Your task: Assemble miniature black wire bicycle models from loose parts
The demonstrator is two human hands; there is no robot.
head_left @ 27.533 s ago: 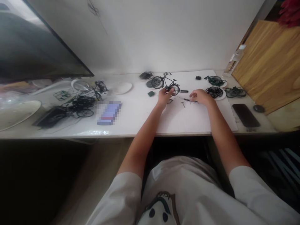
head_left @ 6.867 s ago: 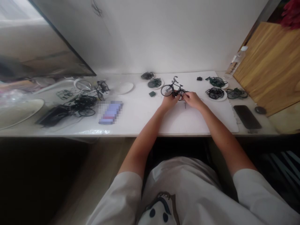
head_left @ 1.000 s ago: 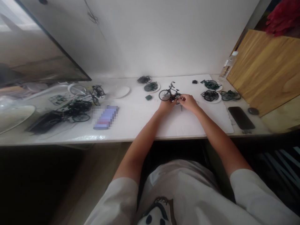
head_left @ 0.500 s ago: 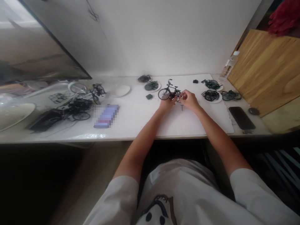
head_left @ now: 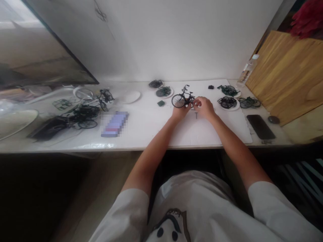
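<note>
A small black model bicycle (head_left: 183, 96) stands upright over the white board (head_left: 151, 122), its front wheel to the left and its handlebar up. My left hand (head_left: 181, 111) is closed around its lower middle, with the fingers partly behind the frame and wheels. At the rear wheel, my right hand (head_left: 204, 107) pinches with thumb and forefinger; whether a small part sits between the fingertips is too fine to make out. A small T-shaped piece (head_left: 196, 115) lies on the board just below my hands.
Plates of dark bicycle parts (head_left: 228, 103) stand at right, others (head_left: 164, 91) at back. A green block (head_left: 160, 103) and a black piece (head_left: 211, 87) lie nearby. More model bicycles (head_left: 85, 114) crowd the left. A dark phone (head_left: 260, 126) and a bottle (head_left: 248, 70) are at right.
The model bicycle has turned slightly, its handlebar and front wheel now a little further right. Both hands stay at nearly the same place on it.
</note>
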